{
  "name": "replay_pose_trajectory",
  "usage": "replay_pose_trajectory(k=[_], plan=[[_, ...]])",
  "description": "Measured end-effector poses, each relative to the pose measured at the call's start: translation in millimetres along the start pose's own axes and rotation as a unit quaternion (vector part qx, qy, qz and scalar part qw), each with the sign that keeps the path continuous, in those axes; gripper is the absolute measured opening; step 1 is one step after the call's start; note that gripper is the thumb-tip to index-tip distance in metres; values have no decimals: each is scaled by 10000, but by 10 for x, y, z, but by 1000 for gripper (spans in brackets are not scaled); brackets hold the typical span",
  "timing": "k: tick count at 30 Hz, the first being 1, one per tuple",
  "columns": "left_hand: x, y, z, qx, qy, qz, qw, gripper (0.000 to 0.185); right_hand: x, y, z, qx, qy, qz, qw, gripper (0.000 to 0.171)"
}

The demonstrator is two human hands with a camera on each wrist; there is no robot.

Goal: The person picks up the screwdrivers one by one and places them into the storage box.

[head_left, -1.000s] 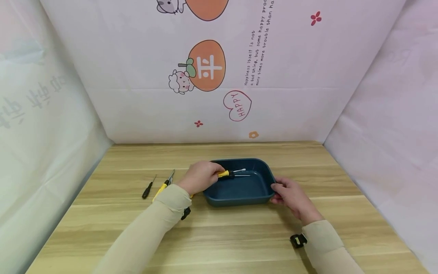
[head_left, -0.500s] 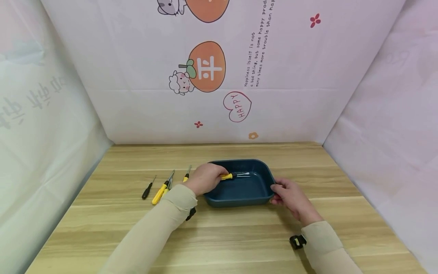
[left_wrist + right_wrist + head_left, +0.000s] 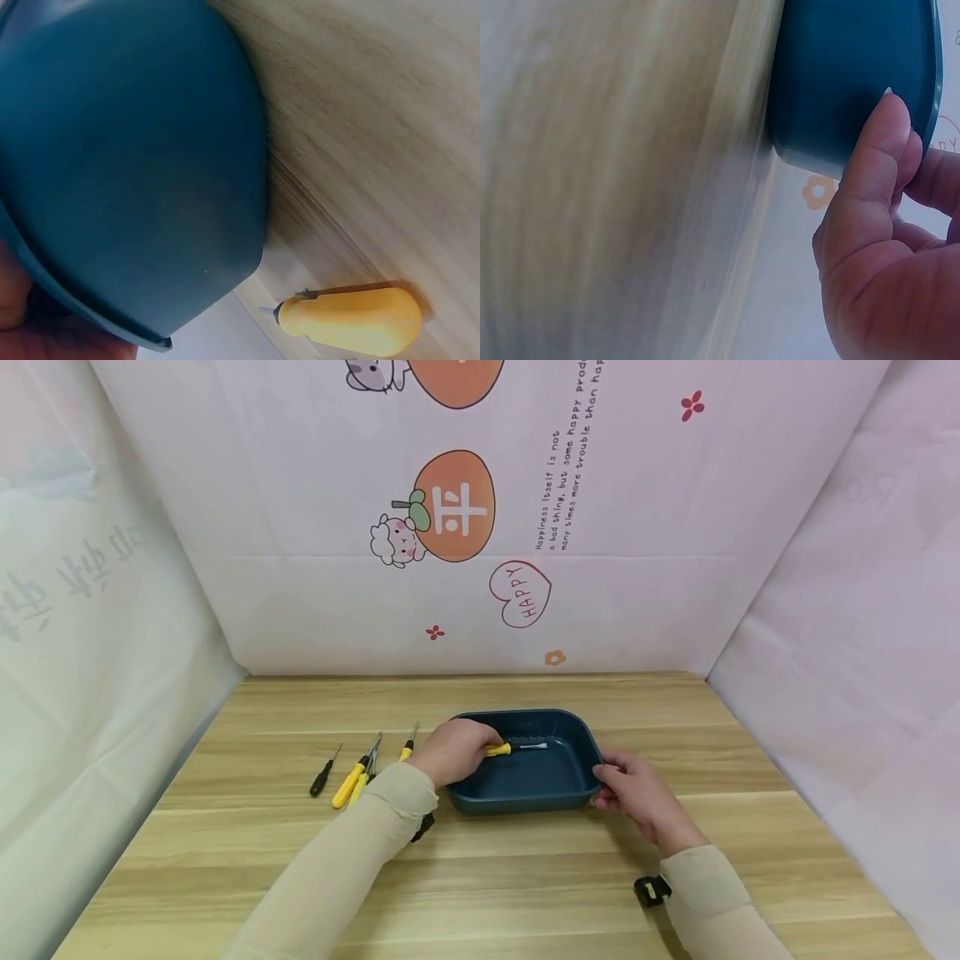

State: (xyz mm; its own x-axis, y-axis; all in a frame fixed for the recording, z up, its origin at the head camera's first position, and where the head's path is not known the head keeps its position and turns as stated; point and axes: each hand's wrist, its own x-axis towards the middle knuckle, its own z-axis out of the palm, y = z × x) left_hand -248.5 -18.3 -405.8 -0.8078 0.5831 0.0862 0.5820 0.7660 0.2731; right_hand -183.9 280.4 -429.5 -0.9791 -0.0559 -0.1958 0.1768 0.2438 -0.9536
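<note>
A dark blue rectangular tray (image 3: 532, 779) sits on the wooden table; its outer wall (image 3: 150, 150) fills much of the left wrist view. My left hand (image 3: 457, 753) reaches over the tray's left rim and holds a yellow-handled screwdriver (image 3: 501, 749) low against the tray floor, shaft pointing right. The palm hides the rear of the handle. At the right end, my right hand (image 3: 637, 793) grips the tray's corner, thumb on the rim and fingers below outside. In the right wrist view, its fingers (image 3: 874, 157) press against the tray wall (image 3: 840, 82).
Left of the tray lie a small black screwdriver (image 3: 322, 778), a yellow screwdriver (image 3: 348, 785) with another yellow-handled tool (image 3: 358, 787) beside it, and a yellow screwdriver (image 3: 407, 749) partly behind the left hand. White printed cloth (image 3: 337, 610) walls the table's back and sides.
My left hand has moved slightly right, and the screwdriver has come down to the tray floor, over a second shaft seen earlier. The yellow screwdriver left of the tray shows more. The right hand stays put.
</note>
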Motion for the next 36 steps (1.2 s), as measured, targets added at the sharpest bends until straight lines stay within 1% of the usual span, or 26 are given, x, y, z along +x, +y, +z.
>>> replay_pose_trajectory(k=[7,12,17,21,31,36], plan=[[31,22,30,168,-82,73,9998,27,-3,-1,1,-25,-6,12,10000,46],[52,15,59,294,-27,137,9995,26,-5,2,0,18,6,14,10000,45],[61,11,100,525,19,188,9984,26,-4,5,-5,-5,8,2,10000,45],[57,20,115,709,-20,219,9972,27,-4,4,-7,-22,-3,-1,10000,46],[70,4,155,770,-54,199,9968,25,1,-4,-2,4,-27,-12,10000,45],[84,0,168,916,-84,242,9955,25,-4,-10,0,-4,-9,9,10000,45]])
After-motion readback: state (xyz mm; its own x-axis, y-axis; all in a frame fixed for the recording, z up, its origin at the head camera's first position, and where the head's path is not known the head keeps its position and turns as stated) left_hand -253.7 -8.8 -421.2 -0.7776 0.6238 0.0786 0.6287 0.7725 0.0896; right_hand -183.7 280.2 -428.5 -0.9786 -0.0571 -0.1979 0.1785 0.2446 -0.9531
